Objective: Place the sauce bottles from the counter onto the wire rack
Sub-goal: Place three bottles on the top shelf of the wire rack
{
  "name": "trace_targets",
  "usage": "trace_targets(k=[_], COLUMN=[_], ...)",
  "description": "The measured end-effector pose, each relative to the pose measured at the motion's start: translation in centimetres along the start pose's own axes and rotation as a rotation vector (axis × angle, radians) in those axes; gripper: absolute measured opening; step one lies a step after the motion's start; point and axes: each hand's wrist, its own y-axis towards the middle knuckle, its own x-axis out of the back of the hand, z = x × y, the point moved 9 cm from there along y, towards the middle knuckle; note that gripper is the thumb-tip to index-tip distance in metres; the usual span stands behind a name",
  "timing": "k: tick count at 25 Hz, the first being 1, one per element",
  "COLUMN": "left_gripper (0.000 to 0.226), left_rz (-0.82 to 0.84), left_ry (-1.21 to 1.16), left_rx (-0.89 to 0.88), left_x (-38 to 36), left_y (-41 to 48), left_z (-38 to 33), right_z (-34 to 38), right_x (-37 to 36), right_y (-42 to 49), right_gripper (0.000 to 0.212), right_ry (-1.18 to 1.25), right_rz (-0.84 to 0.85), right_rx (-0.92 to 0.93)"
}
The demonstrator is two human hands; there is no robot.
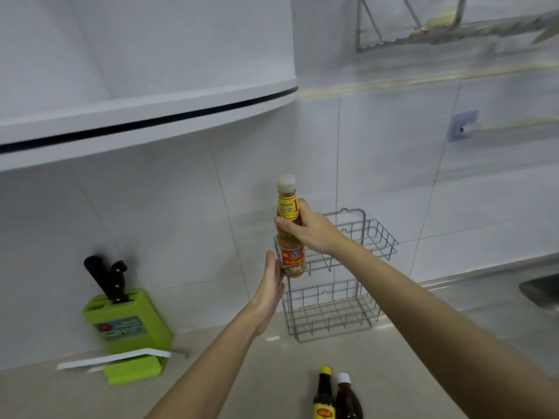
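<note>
A two-tier grey wire rack hangs on the tiled wall. My right hand grips a tall yellow-brown sauce bottle with a white cap around its neck and shoulder. The bottle stands upright in the left end of the rack's upper tier. My left hand is open with flat fingers, just left of the rack's corner beside the bottle's base. Two more bottles stand on the counter at the bottom edge: a dark bottle with a yellow cap and a brown bottle with a white cap.
A green knife block with black-handled knives stands on the counter at left, a white strip lying before it. A white cabinet overhangs at upper left. A steel sink lies at right, and a dish rack hangs high on the wall.
</note>
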Motion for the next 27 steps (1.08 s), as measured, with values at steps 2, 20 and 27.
trace_targets(k=[2, 20, 27], left_gripper=[0.075, 0.028, 0.034], left_rz=[0.008, 0.241, 0.274], left_ry=[0.016, 1.11, 1.316], left_rx=[-0.005, 0.195, 0.268], left_x=[0.2, -0.8, -2.6], left_y=[0.0, -3.2, -1.7], left_z=[0.3, 13.4, 18.4], right_z=[-0.5, -20.5, -23.8], right_x=[-0.2, -10.3, -14.6], right_y=[-0.3, -17.5, -21.1], right_gripper=[0.058, 0.041, 0.06], right_ry=[0.048, -0.349, -0.453], right_rz=[0.025, 0.317, 0.457], right_rx=[-0.045, -0.421, -0.611])
